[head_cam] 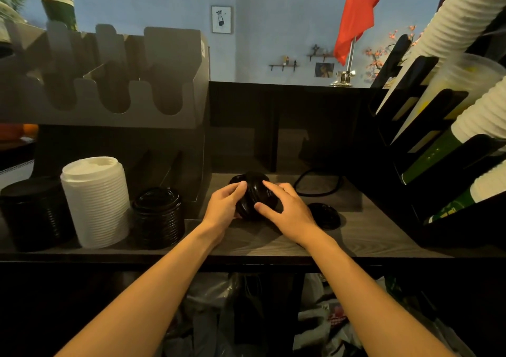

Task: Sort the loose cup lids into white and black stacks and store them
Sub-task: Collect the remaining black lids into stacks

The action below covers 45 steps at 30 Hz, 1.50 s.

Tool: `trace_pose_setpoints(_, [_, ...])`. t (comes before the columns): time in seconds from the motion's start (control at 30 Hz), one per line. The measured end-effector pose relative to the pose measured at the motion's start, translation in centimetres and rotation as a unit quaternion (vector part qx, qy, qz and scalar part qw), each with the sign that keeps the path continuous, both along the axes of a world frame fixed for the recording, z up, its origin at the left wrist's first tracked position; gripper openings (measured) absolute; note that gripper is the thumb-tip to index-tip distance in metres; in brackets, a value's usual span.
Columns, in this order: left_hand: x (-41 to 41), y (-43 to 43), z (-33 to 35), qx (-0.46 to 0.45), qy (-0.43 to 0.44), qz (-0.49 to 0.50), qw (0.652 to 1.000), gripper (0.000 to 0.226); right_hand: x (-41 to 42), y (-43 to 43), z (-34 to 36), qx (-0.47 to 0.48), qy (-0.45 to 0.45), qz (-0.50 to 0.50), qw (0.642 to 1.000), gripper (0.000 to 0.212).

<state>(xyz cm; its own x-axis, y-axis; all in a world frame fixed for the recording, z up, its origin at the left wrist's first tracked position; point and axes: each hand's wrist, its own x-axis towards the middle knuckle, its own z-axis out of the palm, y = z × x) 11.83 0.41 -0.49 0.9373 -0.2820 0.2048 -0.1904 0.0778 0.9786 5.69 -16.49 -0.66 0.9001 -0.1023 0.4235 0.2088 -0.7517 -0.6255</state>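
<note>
At the far left of the dark wood-grain counter (369,236) stands a matte black stack of cup lids (32,214). Just beside it on the right is a taller white stack of ribbed plastic lids (95,200), and next to that sits a shorter glossy black lid stack (158,217). Behind all three rises a grey cardboard organiser (115,88) with rounded slots.

Mid-counter, the left hand (223,206) curls its fingers over the left side of a tilted bundle of glossy black lids (253,195), and its grip is clenched on the bundle. The right hand (287,214) meets it from the other side with fingers spread wide. The index finger lies over the top and the thumb presses against the near face, so this grip also grasps the bundle, though more loosely. The bundle stands roughly on edge, low over the counter. I cannot tell whether its lower rim touches the surface.

Just right of the right hand, a single loose black lid (324,215) lies flat on the counter, with a looped black cable (317,184) behind it. At the far right, a black slotted rack (449,102) holds slanted stacks of white ribbed paper cups (451,22).
</note>
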Motion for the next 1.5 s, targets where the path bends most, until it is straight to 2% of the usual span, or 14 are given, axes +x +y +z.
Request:
trace_pose_setpoints(0.2, [-0.17, -0.01, 0.22, 0.022, -0.013, 0.052, 0.998, 0.039, -0.24, 0.53, -0.16, -0.089, -0.053, 0.025, 0.994, 0.09])
trace_pose_setpoints(0.37, [-0.38, 0.02, 0.35, 0.031, 0.013, 0.014, 0.999, 0.042, -0.35, 0.46, -0.42, -0.139, -0.083, 0.046, 0.986, 0.083])
trace_pose_setpoints(0.47, [-0.37, 0.01, 0.45, 0.009, 0.037, -0.026, 0.999, 0.033, -0.28, 0.4, -0.4, -0.174, -0.075, 0.053, 0.98, 0.079])
trace_pose_setpoints(0.57, [-0.09, 0.12, 0.33, 0.016, 0.028, -0.037, 0.999, 0.026, -0.27, 0.65, -0.15, -0.152, -0.041, 0.033, 0.987, 0.076])
trace_pose_setpoints(0.67, [0.15, 0.19, 0.16, 0.034, 0.015, -0.038, 0.999, 0.026, -0.2, 0.72, 0.16, -0.138, -0.051, -0.003, 0.989, 0.08])
trace_pose_setpoints(0.8, [0.17, 0.32, 0.12, -0.003, 0.032, -0.038, 0.999, 0.022, -0.1, 0.38, 0.12, -0.024, -0.054, -0.014, 0.998, 0.095])
trace_pose_setpoints(0.93, [0.26, 0.3, -0.1, 0.017, 0.013, -0.025, 0.999, 0.018, -0.22, -0.12, -0.17, -0.016, -0.103, -0.013, 0.995, 0.082])
trace_pose_setpoints(1.2, [0.44, 0.3, -0.21, -0.022, 0.03, 0.006, 0.999, 0.021, -0.3, 0.22, -0.62, -0.155, -0.134, 0.037, 0.978, 0.081])
trace_pose_setpoints(1.4, [-0.25, 0.31, 0.3, -0.017, 0.034, -0.047, 0.998, 0.019, -0.04, 0.32, -0.64, -0.174, -0.146, 0.037, 0.973, 0.082])
trace_pose_setpoints(1.5, [-0.15, 0.31, 0.3, -0.005, 0.028, -0.05, 0.998, 0.034, -0.06, 0.2, -0.63, -0.15, -0.132, 0.041, 0.979, 0.077])
